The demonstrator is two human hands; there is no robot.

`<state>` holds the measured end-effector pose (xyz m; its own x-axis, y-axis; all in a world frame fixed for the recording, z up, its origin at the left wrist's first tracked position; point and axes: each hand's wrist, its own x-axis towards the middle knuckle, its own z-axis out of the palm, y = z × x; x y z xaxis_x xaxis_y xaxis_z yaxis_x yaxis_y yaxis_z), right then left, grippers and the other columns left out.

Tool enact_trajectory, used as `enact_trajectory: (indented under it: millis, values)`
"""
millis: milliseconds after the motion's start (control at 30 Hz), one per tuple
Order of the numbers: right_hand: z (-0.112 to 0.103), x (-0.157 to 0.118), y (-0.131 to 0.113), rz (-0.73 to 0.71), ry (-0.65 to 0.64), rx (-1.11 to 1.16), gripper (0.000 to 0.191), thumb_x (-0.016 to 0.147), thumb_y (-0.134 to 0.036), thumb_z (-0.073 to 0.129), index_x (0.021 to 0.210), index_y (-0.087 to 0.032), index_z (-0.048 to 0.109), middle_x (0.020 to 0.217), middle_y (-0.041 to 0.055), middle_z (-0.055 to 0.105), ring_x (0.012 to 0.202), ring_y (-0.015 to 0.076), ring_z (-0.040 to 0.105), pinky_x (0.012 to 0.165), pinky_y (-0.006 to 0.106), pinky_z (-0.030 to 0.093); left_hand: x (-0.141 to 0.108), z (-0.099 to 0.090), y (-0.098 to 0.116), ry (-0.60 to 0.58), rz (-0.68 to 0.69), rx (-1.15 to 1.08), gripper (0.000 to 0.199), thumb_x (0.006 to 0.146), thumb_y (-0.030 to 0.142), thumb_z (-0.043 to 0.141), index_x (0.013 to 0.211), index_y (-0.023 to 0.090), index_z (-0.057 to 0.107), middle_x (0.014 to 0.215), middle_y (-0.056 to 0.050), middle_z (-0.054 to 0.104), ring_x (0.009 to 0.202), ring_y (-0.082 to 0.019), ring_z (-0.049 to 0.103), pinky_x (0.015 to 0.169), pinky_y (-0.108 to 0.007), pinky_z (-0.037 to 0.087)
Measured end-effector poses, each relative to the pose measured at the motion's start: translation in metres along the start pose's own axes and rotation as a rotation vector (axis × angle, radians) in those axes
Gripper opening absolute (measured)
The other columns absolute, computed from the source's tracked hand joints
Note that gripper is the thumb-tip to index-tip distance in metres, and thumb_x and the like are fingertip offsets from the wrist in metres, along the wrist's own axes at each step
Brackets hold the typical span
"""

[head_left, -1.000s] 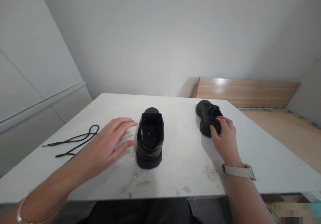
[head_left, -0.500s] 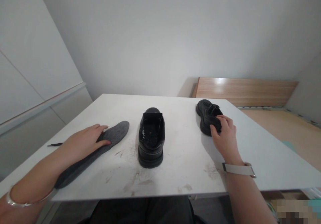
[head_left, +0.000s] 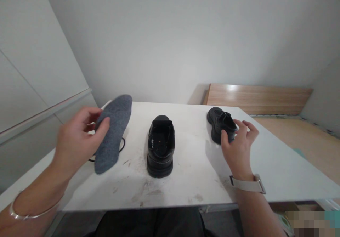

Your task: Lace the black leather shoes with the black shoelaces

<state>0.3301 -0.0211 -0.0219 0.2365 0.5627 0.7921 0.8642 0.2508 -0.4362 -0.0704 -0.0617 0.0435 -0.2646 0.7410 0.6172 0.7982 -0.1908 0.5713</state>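
Lifted off the bench (head_left: 191, 159) since half a second ago, the grey insole (head_left: 114, 130) now stands tilted in the air at the left, its upper end leaning away to the right. From where I stand, the left hand (head_left: 77, 137) has it pinched near one edge, thumb on the near face and fingers behind. Part of a black lace (head_left: 123, 144) shows on the bench beyond it.

One black shoe, the middle shoe (head_left: 159, 168), sits upright just right of the insole, heel toward the person, its opening facing up. Farther right is its mate, the far shoe (head_left: 216, 127), toe pointing away and leftward. The right hand (head_left: 237, 150) has loosened there: fingers fanned, thumb well apart, at the heel without a grip on it; whether a fingertip touches, I can't tell.
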Motion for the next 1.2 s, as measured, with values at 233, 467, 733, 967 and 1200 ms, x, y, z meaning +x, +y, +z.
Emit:
enact_trajectory:
  millis: [233,467,733,967,1200]
  values:
    - [-0.035,-0.019,-0.144,-0.351,-0.445,0.528,0.078,0.085,-0.043,0.071,0.147,-0.028,0.026,0.146,0.0153,0.038,0.127,0.0296,0.048,0.104,0.05,0.049,-0.037,-0.004,0.076,-0.04,-0.027,-0.479,0.019,0.084,0.039,0.064,0.1,0.03,0.059,0.09,0.0,0.064,0.073,-0.018,0.062,0.056,-0.032,0.053]
    - [-0.029,-0.026,-0.163,-0.258,-0.537,0.483,0.031,0.087,-0.021,0.062,0.114,-0.023,0.048,0.117,0.0096,0.051,0.097,0.022,0.059,0.078,0.037,0.054,-0.04,0.026,0.071,-0.402,0.224,-0.603,0.029,0.096,0.044,0.055,0.119,0.027,0.055,0.108,-0.005,0.067,0.096,-0.021,0.067,0.083,-0.036,0.059]
    - [-0.025,-0.015,-0.13,-0.053,-0.432,0.488,0.007,0.092,-0.025,0.059,0.097,-0.021,0.056,0.095,0.003,0.058,0.086,0.0161,0.056,0.076,0.029,0.046,-0.028,0.063,0.053,-0.787,0.764,-0.014,0.045,0.089,0.059,0.06,0.103,0.017,0.065,0.1,-0.009,0.073,0.105,-0.027,0.066,0.111,-0.049,0.037]
    - [-0.031,0.005,-0.119,-0.063,-0.55,0.35,0.015,0.092,-0.032,0.06,0.101,-0.02,0.062,0.097,0.0045,0.064,0.09,0.0178,0.06,0.082,0.031,0.045,-0.029,0.073,0.083,-0.716,0.868,-0.006,0.044,0.099,0.051,0.048,0.102,0.012,0.069,0.099,-0.012,0.071,0.098,-0.026,0.064,0.092,-0.04,0.047]
    - [-0.06,0.043,-0.12,-0.161,-0.843,0.049,0.016,0.09,-0.031,0.059,0.098,-0.02,0.067,0.092,0.0033,0.067,0.081,0.0168,0.061,0.072,0.028,0.042,0.024,0.086,0.055,-0.772,0.658,0.113,0.034,0.091,0.042,0.063,0.11,0.017,0.075,0.133,-0.019,0.061,0.121,-0.035,0.058,0.102,-0.048,0.045]
